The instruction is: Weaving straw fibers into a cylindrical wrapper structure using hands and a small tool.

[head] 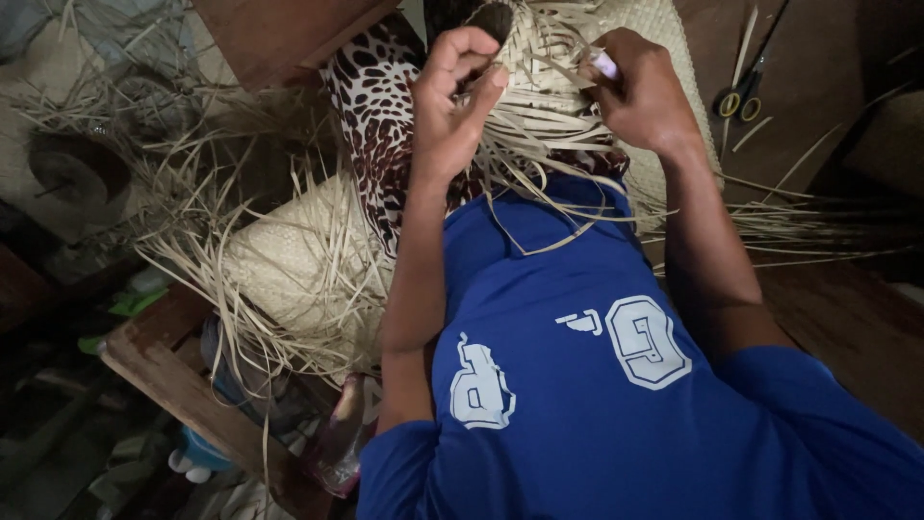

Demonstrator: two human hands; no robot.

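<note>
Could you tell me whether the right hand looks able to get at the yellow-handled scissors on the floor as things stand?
Probably yes, but not freely: the scissors lie uncovered just beyond the right hand, yet its fingers are occupied, pinching strips of the woven straw piece.

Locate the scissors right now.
Head view, upper right: the scissors lie on the brown floor, just right of the woven mat's edge, beyond the right hand.

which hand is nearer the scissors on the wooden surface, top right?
Right. The right hand works the woven straw piece just left of the scissors, not touching them. The left hand pinches strips on the far side of the weave.
</note>
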